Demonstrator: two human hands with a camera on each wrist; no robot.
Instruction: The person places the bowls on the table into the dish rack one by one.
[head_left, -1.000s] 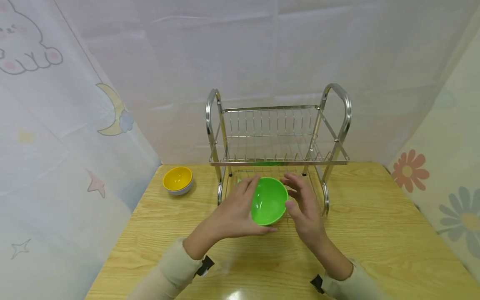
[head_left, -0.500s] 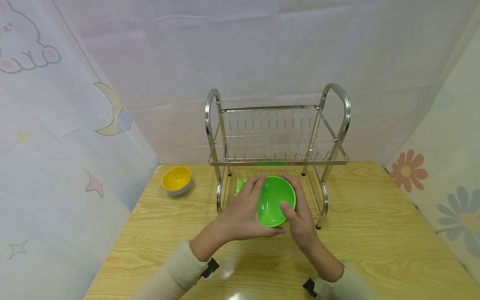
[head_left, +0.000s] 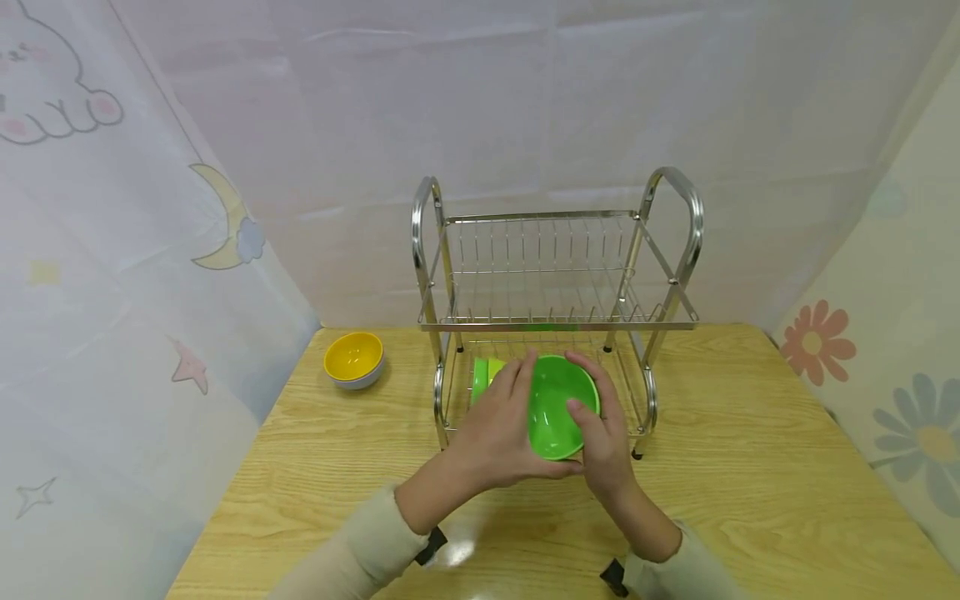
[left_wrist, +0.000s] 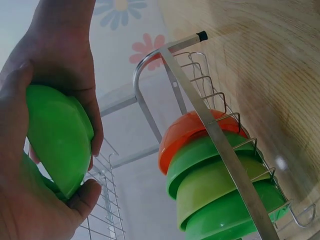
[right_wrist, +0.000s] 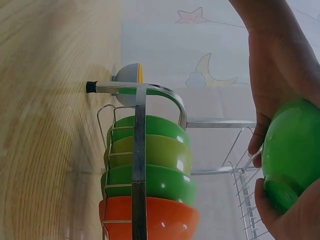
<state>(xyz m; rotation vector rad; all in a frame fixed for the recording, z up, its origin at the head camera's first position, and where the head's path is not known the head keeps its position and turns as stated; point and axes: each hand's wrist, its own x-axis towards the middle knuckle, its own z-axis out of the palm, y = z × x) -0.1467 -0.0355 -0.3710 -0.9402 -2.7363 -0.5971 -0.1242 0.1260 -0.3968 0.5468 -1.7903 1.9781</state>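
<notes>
Both hands hold a green bowl (head_left: 561, 408) (left_wrist: 60, 135) (right_wrist: 292, 147), tilted with its inside facing the head camera, in front of the metal rack's lower tier. The left hand (head_left: 495, 433) grips its left side, thumb low and fingers over the upper edge. On the opposite side, the right hand (head_left: 607, 446) has its thumb at the rim and its fingers round the outside. Several nested bowls stand on edge in the lower tier: an orange bowl (left_wrist: 182, 135) (right_wrist: 150, 217), green ones and a yellow-green bowl (left_wrist: 205, 192) (right_wrist: 150, 151).
The two-tier metal rack (head_left: 558, 327) stands at the back middle of the wooden table (head_left: 750, 467). At the back left, a yellow bowl (head_left: 353, 357) sits inside a grey bowl (head_left: 362, 382). Printed cloth hangs behind and at both sides.
The right hand has closed onto the green bowl's right side. Bowl and left hand have shifted slightly right, uncovering more of the bowls at the lower tier's left.
</notes>
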